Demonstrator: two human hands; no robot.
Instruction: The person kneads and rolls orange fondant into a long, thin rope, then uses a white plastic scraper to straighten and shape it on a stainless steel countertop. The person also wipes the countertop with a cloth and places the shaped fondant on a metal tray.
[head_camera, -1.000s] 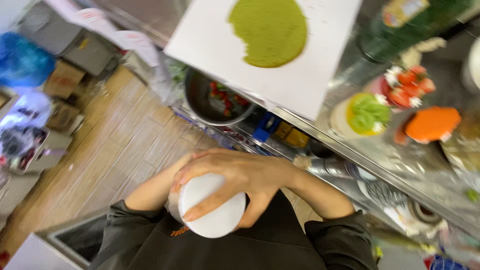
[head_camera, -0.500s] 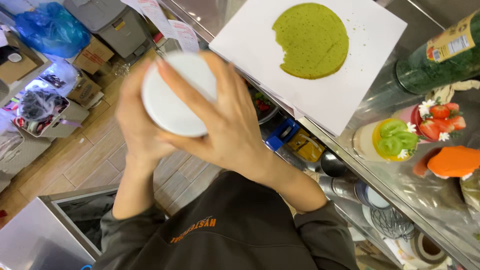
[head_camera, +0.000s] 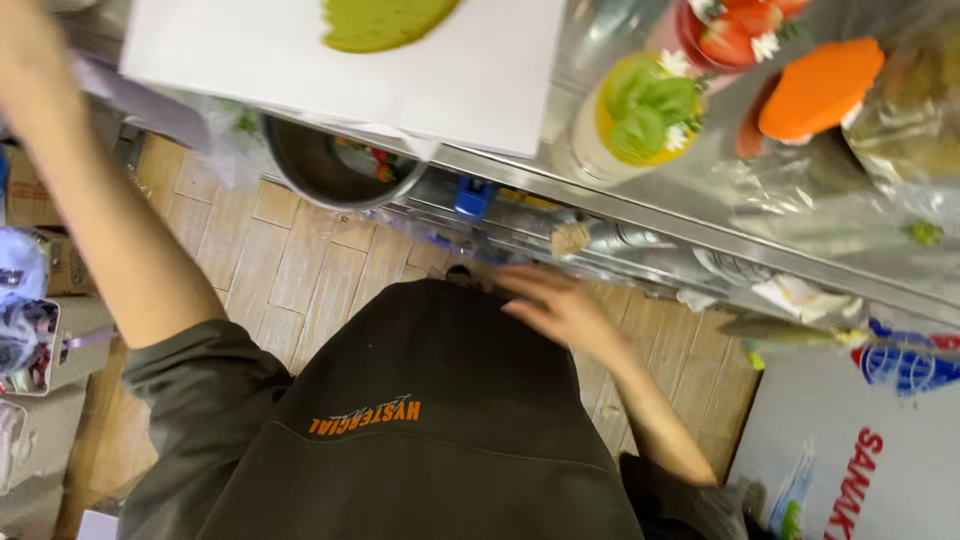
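Observation:
My left forearm (head_camera: 110, 220) rises along the left edge, and its hand leaves the frame at the top left corner. My right hand (head_camera: 555, 305) is blurred and low, fingers apart and empty, just in front of the metal table edge (head_camera: 640, 215) and above my dark shirt (head_camera: 430, 420). On the table lies a white board (head_camera: 470, 80) carrying a flat green round cake (head_camera: 385, 18). The white round container from before is out of view.
Right of the board stand a cup topped with green leaves (head_camera: 640, 110), a cup with strawberries (head_camera: 740, 25) and an orange lid (head_camera: 820, 85). A dark bowl (head_camera: 335, 170) sits under the table edge. Boxes and bags (head_camera: 30, 330) line the left; a printed package (head_camera: 880, 440) lies bottom right.
Both hands held a white round container up in front of me. Now my left arm has gone up and out of frame, the container is gone from view, and my right hand has dropped.

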